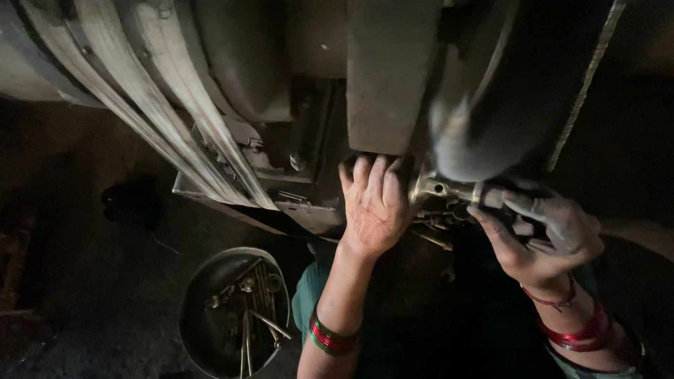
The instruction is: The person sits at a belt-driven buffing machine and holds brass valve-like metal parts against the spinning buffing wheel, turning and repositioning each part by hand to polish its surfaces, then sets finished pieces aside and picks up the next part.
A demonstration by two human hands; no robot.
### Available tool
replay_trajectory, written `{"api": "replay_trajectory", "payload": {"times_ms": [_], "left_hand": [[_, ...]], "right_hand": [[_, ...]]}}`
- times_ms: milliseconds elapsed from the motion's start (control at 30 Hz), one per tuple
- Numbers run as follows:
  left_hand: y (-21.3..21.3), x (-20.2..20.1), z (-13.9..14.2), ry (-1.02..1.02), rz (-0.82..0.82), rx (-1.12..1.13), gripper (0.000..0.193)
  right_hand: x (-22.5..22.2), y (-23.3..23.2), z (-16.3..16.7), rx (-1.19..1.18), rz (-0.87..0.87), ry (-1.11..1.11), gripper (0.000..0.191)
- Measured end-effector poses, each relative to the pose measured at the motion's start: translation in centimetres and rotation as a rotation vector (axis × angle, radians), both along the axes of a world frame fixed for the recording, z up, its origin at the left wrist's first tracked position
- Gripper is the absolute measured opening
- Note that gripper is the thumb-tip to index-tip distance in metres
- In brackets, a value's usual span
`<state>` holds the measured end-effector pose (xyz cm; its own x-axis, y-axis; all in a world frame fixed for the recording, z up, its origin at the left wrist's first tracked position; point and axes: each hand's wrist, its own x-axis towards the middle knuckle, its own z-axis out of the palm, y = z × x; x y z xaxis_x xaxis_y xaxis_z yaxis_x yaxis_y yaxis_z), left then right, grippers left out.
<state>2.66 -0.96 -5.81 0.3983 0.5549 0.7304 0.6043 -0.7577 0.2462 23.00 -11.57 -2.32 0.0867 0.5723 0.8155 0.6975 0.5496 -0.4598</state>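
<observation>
**Two hands up under a dim machine, a brass fitting between them**

From where I stand the person is reaching up into the underside of a large grey machine (393, 77), and both arms are raised to get there. The left hand (373, 205) is turned palm toward us, fingers spread open and pressed flat against the lower edge of the grey metal block, apparently to steady the reach; it grips nothing. Its forearm rises straight from below, red and green bangles (330, 338) at the wrist.

The right hand (544, 235), dusted grey with grime, comes in from the lower right with the wrist bent. Its fingers are curled closed around the end of a small brass-coloured metal fitting (446, 189), which sits just under the machine's dark rounded housing, between the two hands. Holding it at the end seems to keep the piece lined up with the hardware there. Red bangles (583, 333) circle that wrist.

A wide pale belt (147, 91) runs diagonally across the left. Down on the dark floor, well apart, a round dark metal pan (200, 302) holds loose bolts and rods, within reach of the left arm.
</observation>
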Motion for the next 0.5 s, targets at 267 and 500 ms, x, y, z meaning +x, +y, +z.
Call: {"api": "replay_trajectory", "payload": {"times_ms": [267,500], "left_hand": [[0.3,-0.1,0.0,0.006,-0.048,-0.018,0.057],[0.5,0.4,-0.2,0.056,-0.040,-0.060,0.054]], "right_hand": [[0.5,0.2,-1.5,0.086,-0.048,-0.066,0.039],[0.9,0.5,-1.7,0.060,-0.027,-0.043,0.050]]}}
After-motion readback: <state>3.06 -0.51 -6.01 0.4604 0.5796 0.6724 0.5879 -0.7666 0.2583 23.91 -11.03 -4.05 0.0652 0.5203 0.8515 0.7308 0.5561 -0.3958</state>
